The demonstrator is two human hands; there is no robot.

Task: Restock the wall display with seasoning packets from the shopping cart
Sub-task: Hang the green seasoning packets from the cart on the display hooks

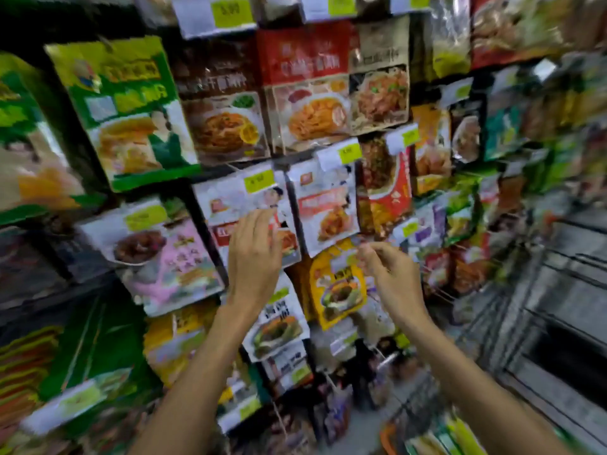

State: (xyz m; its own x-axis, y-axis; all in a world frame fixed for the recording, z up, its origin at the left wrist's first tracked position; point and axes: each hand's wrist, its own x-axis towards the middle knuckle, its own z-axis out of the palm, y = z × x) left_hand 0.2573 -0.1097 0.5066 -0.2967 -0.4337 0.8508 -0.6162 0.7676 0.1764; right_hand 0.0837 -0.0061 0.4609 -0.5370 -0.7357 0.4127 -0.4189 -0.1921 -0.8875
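Evidently both hands are up at the wall display [297, 221] — the left hand [254, 257] lays loose, fairly straight fingers against a white-and-red packet [230, 205], probably to steady it where it hangs. The right hand [389, 270] draws its fingertips together just above the yellow packet [338, 287], as if pinching its top edge (blur hides whether it truly grips). Spare packets [460, 435] show low at right — likely the cart's.

glossy plastic seasoning packets [325, 205], paper price tags [259, 180], metal shelving [558, 290]
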